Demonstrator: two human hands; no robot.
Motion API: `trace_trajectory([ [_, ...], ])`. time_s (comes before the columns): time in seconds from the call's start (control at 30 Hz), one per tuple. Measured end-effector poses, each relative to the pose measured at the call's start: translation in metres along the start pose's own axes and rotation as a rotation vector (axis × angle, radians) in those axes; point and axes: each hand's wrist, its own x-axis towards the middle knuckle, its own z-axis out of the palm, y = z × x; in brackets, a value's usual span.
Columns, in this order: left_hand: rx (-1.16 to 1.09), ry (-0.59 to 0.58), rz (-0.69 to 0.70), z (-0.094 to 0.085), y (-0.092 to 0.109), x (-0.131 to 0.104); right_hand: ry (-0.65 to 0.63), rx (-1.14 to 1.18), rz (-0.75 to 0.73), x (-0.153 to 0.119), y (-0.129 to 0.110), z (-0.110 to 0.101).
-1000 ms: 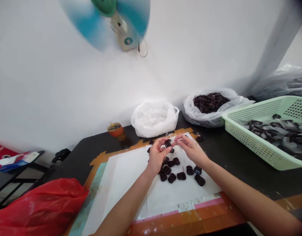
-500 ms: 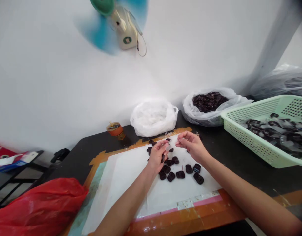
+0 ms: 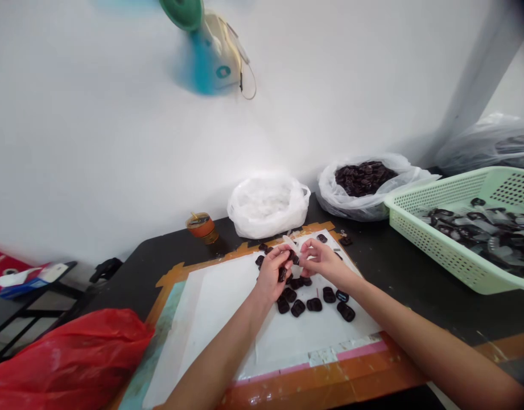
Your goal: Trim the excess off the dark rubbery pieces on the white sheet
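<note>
My left hand (image 3: 273, 274) is closed around a dark brown piece (image 3: 281, 274) above the white sheet (image 3: 227, 307). A clear, pale strip (image 3: 291, 244) sticks up between the two hands, beside a second dark part at the left fingertips. My right hand (image 3: 319, 259) is pinched close to the left one, its fingertips at the pale strip; what exactly they grip is too small to make out. Several dark brown pieces (image 3: 314, 304) lie on the sheet below and around the hands.
Behind the sheet stand a white bag (image 3: 268, 219) and a bag of dark pieces (image 3: 364, 177). A green basket (image 3: 441, 250) with dark and clear parts is at right. An orange-banded jar (image 3: 202, 226) and a red bag (image 3: 69, 359) are at left.
My right hand has moved left and closer to my left hand. The pale strip now stands up between them, and a dark part shows at the left fingertips.
</note>
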Motion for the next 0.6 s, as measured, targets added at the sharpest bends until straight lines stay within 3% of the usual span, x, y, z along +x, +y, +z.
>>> trace_trajectory([
  [0.13,0.078,-0.038,0.0,0.0022,0.0002,-0.0027,-0.118,0.09,-0.017,0.0016,0.0039,-0.003],
  [0.33,0.009,0.063,-0.002,0.0012,0.0009,0.001,0.019,0.011,-0.067,0.0072,0.0067,-0.0017],
  [0.6,-0.054,0.082,-0.025,-0.0007,-0.0017,0.003,-0.016,0.045,-0.177,0.0038,0.003,0.0001],
])
